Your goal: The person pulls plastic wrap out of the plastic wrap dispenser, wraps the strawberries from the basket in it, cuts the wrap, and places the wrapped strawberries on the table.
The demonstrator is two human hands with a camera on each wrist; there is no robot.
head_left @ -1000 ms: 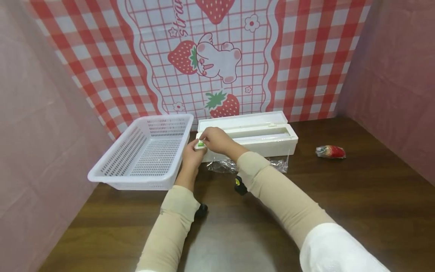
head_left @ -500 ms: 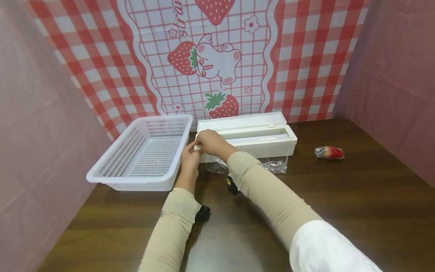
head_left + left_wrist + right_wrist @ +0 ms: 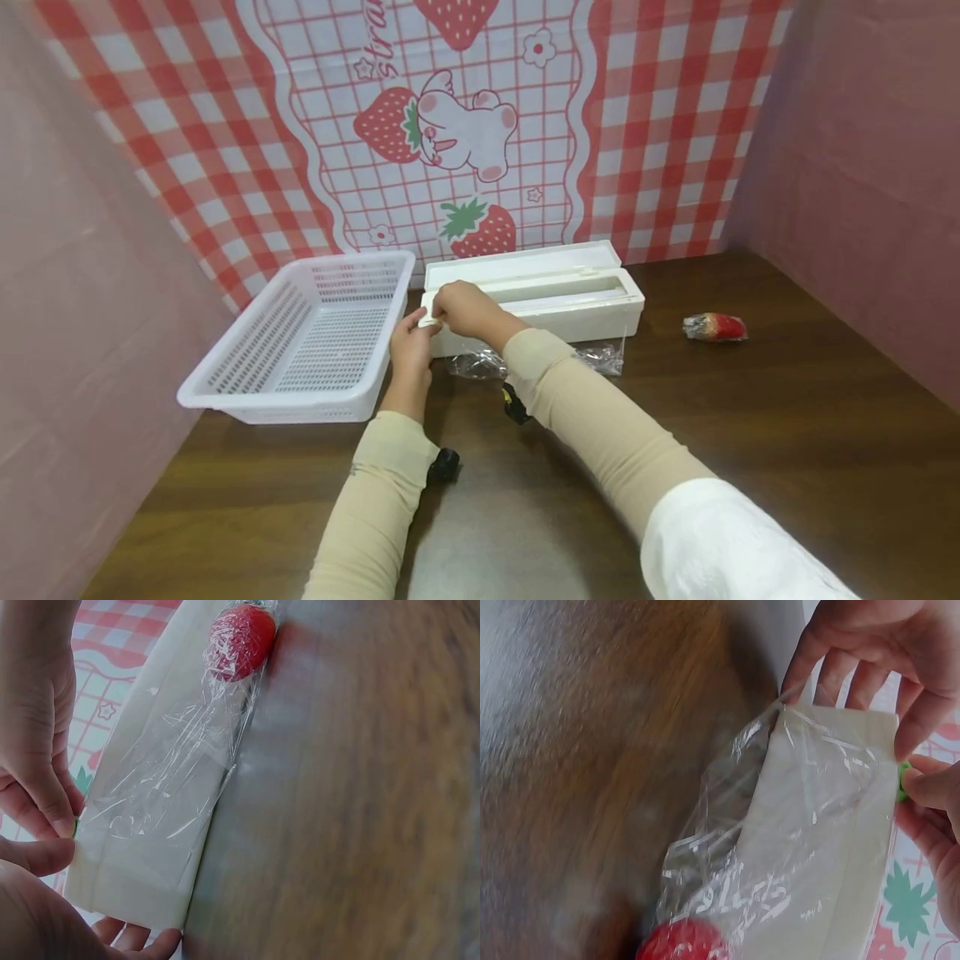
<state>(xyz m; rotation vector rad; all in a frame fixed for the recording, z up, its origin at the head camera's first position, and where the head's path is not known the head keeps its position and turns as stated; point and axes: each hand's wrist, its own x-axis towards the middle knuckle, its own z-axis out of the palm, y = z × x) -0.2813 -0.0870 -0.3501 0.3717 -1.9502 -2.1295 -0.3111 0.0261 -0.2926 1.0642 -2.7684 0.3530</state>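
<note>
A long white cling film box [image 3: 592,321] lies with its lid raised, and a roll shows inside. Clear cling film [image 3: 480,364] hangs over its front and lies crumpled on the table. My left hand [image 3: 411,342] grips the box's left end, thumb at the top edge and fingers round the end face. Right beside it, my right hand [image 3: 468,307] pinches a small green slider [image 3: 904,782] at the box's top edge. In the head view the hands hide that slider. A red strawberry [image 3: 241,641] wrapped in film appears past the box in the left wrist view.
A white perforated plastic basket [image 3: 367,392] stands left of the box, close to the left forearm. The wrapped strawberry [image 3: 715,327] lies on the brown table [image 3: 750,433] at the right. A checked strawberry-print cloth [image 3: 660,125] hangs behind, with pink walls at both sides.
The green slider, visible between my hands a second ago, is now covered in the head view. My right hand has closed in towards the left thumb. The head view has shifted slightly.
</note>
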